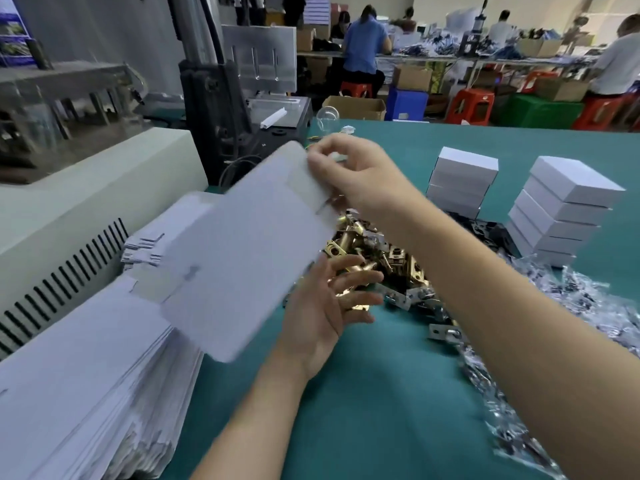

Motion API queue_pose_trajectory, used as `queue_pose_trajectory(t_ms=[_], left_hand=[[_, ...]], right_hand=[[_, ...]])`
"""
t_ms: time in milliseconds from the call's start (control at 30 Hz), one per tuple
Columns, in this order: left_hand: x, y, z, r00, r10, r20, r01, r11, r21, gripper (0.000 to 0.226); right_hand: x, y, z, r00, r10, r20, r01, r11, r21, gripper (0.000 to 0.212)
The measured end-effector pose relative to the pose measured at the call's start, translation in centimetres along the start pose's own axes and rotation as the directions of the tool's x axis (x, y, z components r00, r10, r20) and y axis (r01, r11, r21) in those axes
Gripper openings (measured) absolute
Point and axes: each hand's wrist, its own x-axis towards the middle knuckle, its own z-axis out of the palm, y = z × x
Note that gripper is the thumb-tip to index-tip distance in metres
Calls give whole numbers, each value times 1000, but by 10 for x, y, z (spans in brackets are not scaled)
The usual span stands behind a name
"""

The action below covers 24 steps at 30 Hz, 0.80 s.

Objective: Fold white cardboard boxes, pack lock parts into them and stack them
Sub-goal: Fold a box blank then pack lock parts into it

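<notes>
Head view: teal table [398, 410] holds 2 box stacks [562, 216], workers [363, 46] behind.

Free lane: bare bench [346, 427] at near centre, straight up to the lock parts pile [384, 268]. Left side walled off by the flat blank stack [86, 375], machine housing [86, 209] behind it. Tilted held blank [249, 251] hangs over left-centre, covering the pile's left edge. Right side cluttered by foil bags [561, 327]. Far right: short box stack [460, 181] and tall box stack [561, 216], gap between them; open bench beyond.
</notes>
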Motion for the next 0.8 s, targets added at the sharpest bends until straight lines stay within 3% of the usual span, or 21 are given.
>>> queue_pose_trajectory(t_ms=[67,133,233,333,467,533,633,733,800], left_hand=[[0,1,-3,986,-64,157,78,993,-83,47],[-5,2,-4,952,-171,254,230,948,-221,77],[-10,-5,1,892,-287,348,331,941,-72,100],[-14,-14,3,850,-313,424,345,939,1,102],[-17,-11,6,876,-290,385,338,939,-61,98],[-15,-9,9,912,-249,325,290,954,-82,95],[-12,-4,8,951,-181,249,190,982,-10,94],[-16,-2,4,966,-166,198,135,977,162,91],[-20,-2,3,964,-205,172,153,949,276,90]], right_hand=[[-11,9,-26,999,-6,-51,3,998,-60,14],[-26,20,-42,999,5,-47,-12,988,-155,15],[-49,40,-48,998,23,-50,-35,965,-259,12],[-65,51,-47,992,22,-124,-40,988,-147,13],[-80,54,-42,966,-22,-258,-2,996,-92,4],[-91,56,-38,922,-155,-354,39,948,-315,18],[-112,60,-28,905,-340,-257,157,826,-541,41],[-128,68,-16,953,-267,-141,165,853,-495,61],[-132,72,-15,952,-248,-179,150,888,-434,61]])
